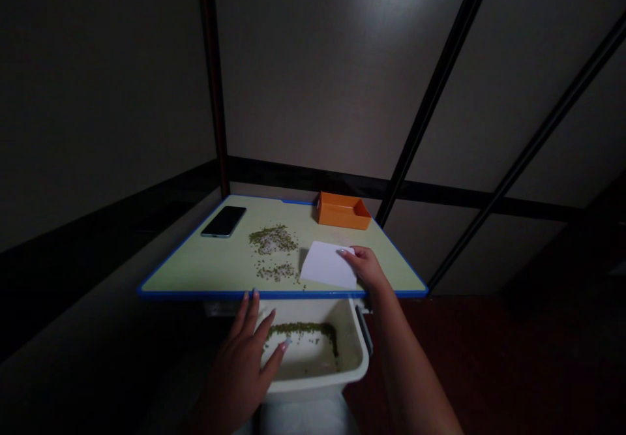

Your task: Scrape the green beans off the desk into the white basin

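Our right hand (368, 267) grips a white card (325, 264) by its right side, thumb on top, and we hold it over the right half of the table (190, 269), close to the near edge. Our left hand (238, 364) is empty, its fingers spread above the bin (358, 350) and their tips at the blue edging (215, 295); we cannot tell whether they touch it. That hand hides the left part of the bin from us.

Just left of the card we see loose grains (277, 270) in a thin scatter, and beyond them a denser heap (272, 238). Behind the card, at the far edge, stands an orange box (337, 218), open at the top, and toward the far left corner lies a phone (223, 221) with a dark screen. Panelled walls (313, 83) close in behind and to our left.

The card looks flat, plain and straight-edged. Both patches mix green with pale bits, while inside the white bin mostly green grains (306, 327) line the far side and right corner.
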Available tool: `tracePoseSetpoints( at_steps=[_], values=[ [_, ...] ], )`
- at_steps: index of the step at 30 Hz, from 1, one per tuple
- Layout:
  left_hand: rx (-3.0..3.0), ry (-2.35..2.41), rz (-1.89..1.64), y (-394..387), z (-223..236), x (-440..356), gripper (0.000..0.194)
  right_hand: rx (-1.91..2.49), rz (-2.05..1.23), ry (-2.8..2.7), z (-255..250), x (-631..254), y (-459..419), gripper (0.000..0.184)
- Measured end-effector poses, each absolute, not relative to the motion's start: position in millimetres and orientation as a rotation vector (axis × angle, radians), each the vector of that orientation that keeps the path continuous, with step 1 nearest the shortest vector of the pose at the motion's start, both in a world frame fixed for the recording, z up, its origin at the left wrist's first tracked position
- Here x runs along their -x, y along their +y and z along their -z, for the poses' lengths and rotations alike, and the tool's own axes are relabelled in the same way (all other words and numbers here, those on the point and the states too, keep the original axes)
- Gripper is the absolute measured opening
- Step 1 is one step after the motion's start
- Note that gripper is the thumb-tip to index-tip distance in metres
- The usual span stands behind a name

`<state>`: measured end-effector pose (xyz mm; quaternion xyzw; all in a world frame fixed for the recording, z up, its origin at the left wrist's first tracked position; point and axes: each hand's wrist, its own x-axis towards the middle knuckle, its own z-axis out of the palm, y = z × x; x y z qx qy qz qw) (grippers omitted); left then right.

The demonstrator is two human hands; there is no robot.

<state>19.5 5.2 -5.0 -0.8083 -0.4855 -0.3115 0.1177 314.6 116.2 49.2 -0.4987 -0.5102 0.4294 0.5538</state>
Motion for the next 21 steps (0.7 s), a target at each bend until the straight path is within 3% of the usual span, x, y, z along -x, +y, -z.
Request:
tracePoseSetpoints(
  at_steps=[21],
  values=[
    [2.295,-1.333,0.947,9.4,11.2,-17.2,0.039,1.19,-0.945,-1.171,-47.8,-314.8,119.1,0.046]
  ],
)
